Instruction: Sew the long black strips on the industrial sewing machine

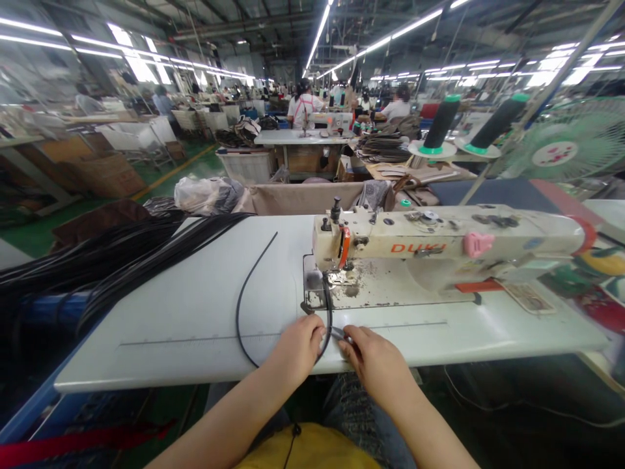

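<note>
A thin black cord (237,312) curves over the white table and runs up to the needle area of the sewing machine (439,241). My left hand (305,339) is closed on the cord near the table's front edge, just below the machine's plate. Close by on the right, my right hand (368,352) pinches a small grey metal tool (340,334), whose tip points left at the cord. The tool's exact kind is hard to make out.
A thick bundle of black cords (131,260) lies over the table's left side. Two dark thread cones (442,124) and a green fan (554,153) stand at the right. Beyond the table are a fabric-lined bin (293,198) and people at other tables.
</note>
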Motion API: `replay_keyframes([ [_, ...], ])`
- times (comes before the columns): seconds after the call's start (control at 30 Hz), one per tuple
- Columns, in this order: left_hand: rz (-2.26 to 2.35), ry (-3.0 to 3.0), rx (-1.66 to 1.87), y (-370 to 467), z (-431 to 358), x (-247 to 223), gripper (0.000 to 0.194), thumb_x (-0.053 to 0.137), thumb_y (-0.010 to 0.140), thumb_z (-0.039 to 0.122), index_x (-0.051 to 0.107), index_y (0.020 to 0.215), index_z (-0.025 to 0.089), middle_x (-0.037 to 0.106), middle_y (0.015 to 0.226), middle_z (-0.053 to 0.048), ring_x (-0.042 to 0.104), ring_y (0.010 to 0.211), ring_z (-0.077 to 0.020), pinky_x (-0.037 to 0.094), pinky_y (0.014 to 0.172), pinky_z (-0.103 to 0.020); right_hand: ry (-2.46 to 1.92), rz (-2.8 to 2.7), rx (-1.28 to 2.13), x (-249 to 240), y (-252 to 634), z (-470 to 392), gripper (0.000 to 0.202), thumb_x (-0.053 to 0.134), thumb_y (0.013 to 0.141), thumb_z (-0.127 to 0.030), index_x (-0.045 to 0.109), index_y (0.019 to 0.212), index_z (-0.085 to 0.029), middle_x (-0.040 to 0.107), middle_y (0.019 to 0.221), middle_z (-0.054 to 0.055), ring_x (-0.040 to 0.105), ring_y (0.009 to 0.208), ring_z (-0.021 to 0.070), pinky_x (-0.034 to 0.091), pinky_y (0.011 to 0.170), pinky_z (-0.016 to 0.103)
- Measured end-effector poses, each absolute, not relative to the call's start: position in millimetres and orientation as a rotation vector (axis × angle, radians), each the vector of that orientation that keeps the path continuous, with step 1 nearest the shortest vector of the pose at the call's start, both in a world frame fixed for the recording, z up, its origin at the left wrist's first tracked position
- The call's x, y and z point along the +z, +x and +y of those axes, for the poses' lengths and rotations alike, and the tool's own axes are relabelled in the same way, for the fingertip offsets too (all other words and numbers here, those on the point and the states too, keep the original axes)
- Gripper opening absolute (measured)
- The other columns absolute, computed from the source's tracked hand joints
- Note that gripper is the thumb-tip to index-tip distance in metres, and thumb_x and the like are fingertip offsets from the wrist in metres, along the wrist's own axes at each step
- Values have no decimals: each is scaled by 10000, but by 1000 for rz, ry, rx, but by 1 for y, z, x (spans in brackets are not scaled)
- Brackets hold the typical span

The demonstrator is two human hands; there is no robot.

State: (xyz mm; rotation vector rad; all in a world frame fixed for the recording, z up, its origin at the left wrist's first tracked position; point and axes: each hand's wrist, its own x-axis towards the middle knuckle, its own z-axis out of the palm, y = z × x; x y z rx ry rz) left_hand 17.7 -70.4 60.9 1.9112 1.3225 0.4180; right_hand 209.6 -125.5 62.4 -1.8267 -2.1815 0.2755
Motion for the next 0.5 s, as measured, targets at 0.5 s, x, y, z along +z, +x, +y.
replay_keyframes([
  [0.5,1201,1604,336,12,-78,64,174,387,960,314,520,897,222,718,923,-24,712,769,-163,494,571,-230,-1960,-1970,36,54,209,-119,208,471,1038,-410,574,970,-243,702,711,13,644,586,190,306,524,295],
])
